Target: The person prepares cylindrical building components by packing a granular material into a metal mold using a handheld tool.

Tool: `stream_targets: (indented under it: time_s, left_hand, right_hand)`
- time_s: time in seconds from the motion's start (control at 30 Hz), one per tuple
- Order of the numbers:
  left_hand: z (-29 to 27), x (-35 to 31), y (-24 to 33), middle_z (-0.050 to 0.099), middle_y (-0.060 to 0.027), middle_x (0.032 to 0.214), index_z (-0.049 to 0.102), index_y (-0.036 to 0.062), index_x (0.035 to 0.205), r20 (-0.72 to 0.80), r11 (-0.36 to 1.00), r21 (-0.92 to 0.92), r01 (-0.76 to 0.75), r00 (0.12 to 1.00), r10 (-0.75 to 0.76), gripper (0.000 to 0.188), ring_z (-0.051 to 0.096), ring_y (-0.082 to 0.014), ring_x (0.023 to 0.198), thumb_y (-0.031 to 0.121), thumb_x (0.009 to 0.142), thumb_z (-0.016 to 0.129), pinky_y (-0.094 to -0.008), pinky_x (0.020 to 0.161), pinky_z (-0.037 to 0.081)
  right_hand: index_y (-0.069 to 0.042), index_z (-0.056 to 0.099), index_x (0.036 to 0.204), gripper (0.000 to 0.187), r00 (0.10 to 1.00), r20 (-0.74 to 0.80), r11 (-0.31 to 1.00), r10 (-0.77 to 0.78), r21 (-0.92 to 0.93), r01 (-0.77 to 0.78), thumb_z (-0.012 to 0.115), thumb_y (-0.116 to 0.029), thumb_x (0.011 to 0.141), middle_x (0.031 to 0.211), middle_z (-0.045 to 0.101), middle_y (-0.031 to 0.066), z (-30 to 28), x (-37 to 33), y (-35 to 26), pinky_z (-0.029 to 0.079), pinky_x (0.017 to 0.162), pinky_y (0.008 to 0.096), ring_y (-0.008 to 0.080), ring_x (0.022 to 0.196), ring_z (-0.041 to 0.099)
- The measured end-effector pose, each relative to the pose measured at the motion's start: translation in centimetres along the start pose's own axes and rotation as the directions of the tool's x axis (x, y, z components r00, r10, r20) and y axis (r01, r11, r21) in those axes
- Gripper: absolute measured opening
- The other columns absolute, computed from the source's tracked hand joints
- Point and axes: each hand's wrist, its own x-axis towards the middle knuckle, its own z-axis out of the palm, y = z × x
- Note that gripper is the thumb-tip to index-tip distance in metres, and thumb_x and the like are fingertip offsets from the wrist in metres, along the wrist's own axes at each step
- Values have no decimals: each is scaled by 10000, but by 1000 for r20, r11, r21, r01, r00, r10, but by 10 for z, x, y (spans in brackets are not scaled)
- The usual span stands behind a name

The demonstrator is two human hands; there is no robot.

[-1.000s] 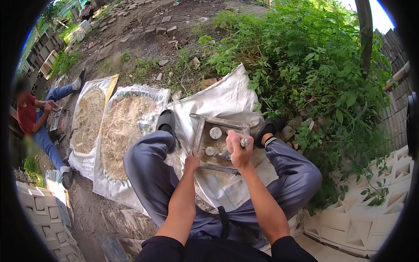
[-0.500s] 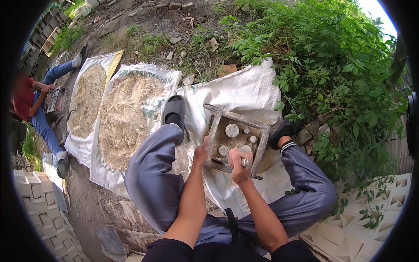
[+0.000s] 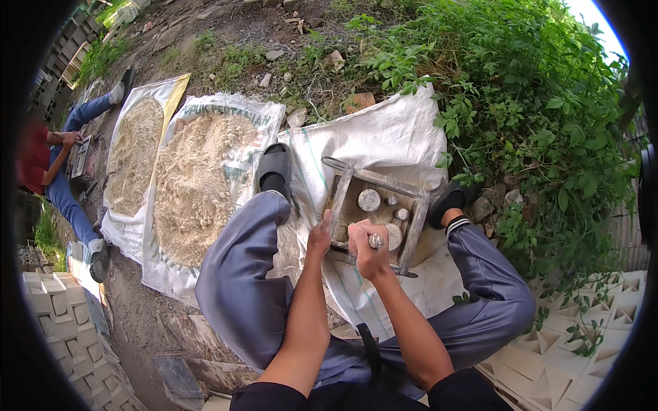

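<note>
Between my legs a square mould frame (image 3: 417, 229) with raised bars lies on a white woven sack. Pale round blocks of different sizes, such as the large round block (image 3: 369, 199) at the far side, stand inside it among sandy material. My left hand (image 3: 320, 236) grips the frame's left side, fingers partly hidden. My right hand (image 3: 370, 250) is closed in a fist around an upright metal rod (image 3: 375, 241), whose top end shows above the fist. That fist is over the near left part of the frame, beside another large round block (image 3: 394, 236); the rod's lower end is hidden.
Two sacks of sandy powder (image 3: 199, 185) lie to the left. Further left sits a person (image 3: 41, 161) holding a small frame. Dense green plants (image 3: 528, 123) grow at right. Patterned pale blocks (image 3: 576, 342) are stacked near right, with more blocks (image 3: 68, 322) near left.
My right hand has shifted left with the rod, uncovering more of the near right round block and hiding the near left one. My left hand stays on the frame. The view has moved slightly.
</note>
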Motion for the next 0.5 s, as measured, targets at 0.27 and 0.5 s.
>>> stream_targets:
  time_s: [0.27,0.5]
  left_hand:
    - [3,5,0,582,-329,1167,608,-21,1203,37,999,23,35,999,-35,874,512,-456,1173,732,896,288,-436,993,382]
    - [1,-4,4,596,-307,1173,599,-7,1230,-21,998,51,-33,999,34,880,527,-433,1173,739,896,272,-426,996,384]
  right_hand:
    - [-79,334,510,507,978,24,974,208,84,-209,465,-181,989,473,316,-35,-12,6,-9,210,427,284,72,433,274]
    - [-52,401,520,465,1000,-2,994,-10,-112,10,467,-138,973,475,419,26,-10,-16,-12,306,500,318,130,472,368]
